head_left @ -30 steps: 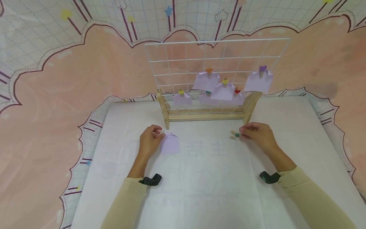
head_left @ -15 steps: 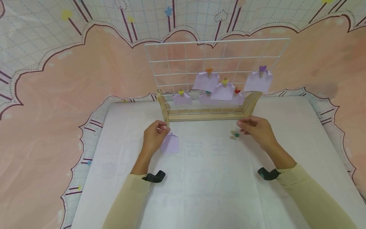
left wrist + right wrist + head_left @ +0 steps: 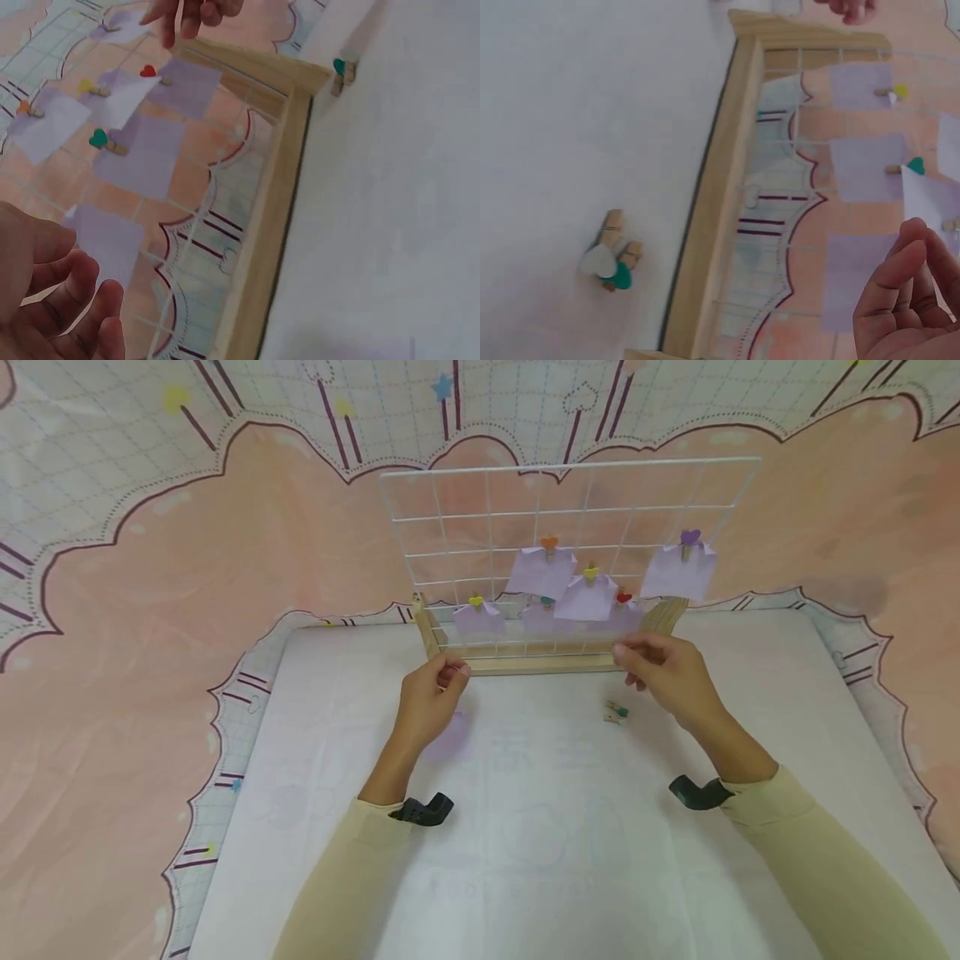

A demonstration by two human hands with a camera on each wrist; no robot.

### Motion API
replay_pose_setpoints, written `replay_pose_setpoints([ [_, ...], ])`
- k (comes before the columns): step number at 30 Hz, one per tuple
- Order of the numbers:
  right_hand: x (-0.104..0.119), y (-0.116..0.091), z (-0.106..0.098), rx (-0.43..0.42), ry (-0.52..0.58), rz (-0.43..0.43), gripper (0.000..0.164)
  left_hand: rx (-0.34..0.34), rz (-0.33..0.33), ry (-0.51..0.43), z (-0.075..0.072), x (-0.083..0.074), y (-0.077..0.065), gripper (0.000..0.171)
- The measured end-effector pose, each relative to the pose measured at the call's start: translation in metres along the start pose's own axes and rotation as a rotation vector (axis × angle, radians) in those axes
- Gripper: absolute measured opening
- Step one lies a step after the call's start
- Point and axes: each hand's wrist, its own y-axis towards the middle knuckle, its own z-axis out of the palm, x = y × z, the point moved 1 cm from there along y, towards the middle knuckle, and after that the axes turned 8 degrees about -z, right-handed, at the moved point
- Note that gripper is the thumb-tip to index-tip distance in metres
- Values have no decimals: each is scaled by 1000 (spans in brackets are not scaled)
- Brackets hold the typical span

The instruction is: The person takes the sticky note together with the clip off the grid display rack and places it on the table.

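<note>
In the head view my left hand hovers in front of the left foot of the white wire grid, fingers loosely curled, with nothing seen between them. A lilac paper note lies on the table beneath it, partly covered. My right hand is before the stand's right end, its thumb and finger tips close together. In the right wrist view those fingertips show nothing held. Two small wooden clothespins, one with a white heart and one with a green heart, lie on the table below.
The grid stands on a wooden base at the table's far side. Several lilac notes hang on it from heart clothespins, among them a purple one and an orange one. A white sheet covers the table.
Both hands have moved forward to the stand, the left from beside the lilac note, the right from beside the clothespins. The note and clothespins stay on the table.
</note>
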Motion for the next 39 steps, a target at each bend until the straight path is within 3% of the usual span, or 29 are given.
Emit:
replay_pose_setpoints([
  [15, 37, 21, -4, -41, 38, -89, 40, 13, 118, -65, 3, -51, 18, 28],
  [30, 61, 38, -1, -49, 14, -130, 40, 92, 80, -177, 4, -83, 40, 40],
  [39, 73, 47, 3, -66, 44, -197, 36, 110, 38, -234, 6, -90, 52, 40],
])
